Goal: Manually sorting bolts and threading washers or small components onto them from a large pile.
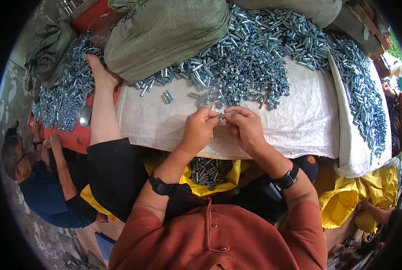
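My left hand (198, 128) and my right hand (247, 128) meet over the front part of a white cloth. Thumb and fingers of both are pinched together on a small silvery metal sleeve (222, 115); its ends are partly hidden by the fingertips. Just beyond the fingers lies a heap of small shiny metal pieces (255, 67), short rings nearest and longer tubes further back. One loose metal tube (167, 96) rests apart from the heap, left of my left hand. Clear plastic-looking bits (210, 96) lie at the heap's near edge.
A full green sack (165, 40) leans at the back. Below the table edge hangs a yellow bag (234, 175) with metal parts inside. A bare leg (104, 108) lies across the left side. Another person (43, 189) works at far left. More parts fill a white-lined section (358, 99) at right.
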The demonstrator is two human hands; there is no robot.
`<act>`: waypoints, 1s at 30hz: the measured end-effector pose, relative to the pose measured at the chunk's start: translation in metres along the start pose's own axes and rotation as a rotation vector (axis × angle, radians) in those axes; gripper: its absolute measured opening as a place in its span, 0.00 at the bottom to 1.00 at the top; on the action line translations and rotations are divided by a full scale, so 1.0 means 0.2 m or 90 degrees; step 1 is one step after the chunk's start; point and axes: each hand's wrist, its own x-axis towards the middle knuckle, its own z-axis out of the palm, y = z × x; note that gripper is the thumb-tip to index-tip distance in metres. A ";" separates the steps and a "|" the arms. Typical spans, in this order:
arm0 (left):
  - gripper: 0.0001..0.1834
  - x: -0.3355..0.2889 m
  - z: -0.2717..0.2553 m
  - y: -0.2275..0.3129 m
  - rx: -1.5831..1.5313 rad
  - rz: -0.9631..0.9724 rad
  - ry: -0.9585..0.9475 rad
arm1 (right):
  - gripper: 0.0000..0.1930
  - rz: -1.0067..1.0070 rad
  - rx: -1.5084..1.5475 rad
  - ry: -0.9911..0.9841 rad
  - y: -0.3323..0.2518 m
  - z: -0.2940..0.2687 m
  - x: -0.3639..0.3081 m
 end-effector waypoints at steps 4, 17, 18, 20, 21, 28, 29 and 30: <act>0.07 -0.01 -0.12 -0.05 0.072 -0.033 0.051 | 0.07 -0.131 0.150 0.076 -0.18 -0.16 0.07; 0.08 -0.03 -0.04 0.02 -0.283 -0.085 -0.038 | 0.13 -0.268 -0.824 -0.034 -0.08 -0.11 0.05; 0.08 -0.03 -0.04 0.02 -0.311 -0.093 -0.045 | 0.13 -0.268 -0.824 -0.033 -0.07 -0.12 0.05; 0.08 -0.03 -0.04 0.03 -0.320 -0.090 -0.050 | 0.12 -0.309 -0.772 0.029 -0.08 -0.13 0.04; 0.08 -0.04 -0.04 0.03 -0.330 -0.088 -0.054 | 0.12 -0.309 -0.772 0.028 -0.10 -0.12 0.04; 0.07 -0.06 0.01 0.02 -0.319 -0.100 -0.071 | 0.06 0.112 0.052 -0.127 -0.11 -0.05 -0.02; 0.07 -0.06 0.02 0.02 -0.318 -0.094 -0.070 | 0.06 0.112 0.053 -0.126 -0.11 -0.05 -0.02; 0.06 -0.06 0.02 0.02 -0.317 -0.088 -0.068 | 0.06 0.114 0.052 -0.126 -0.11 -0.05 -0.03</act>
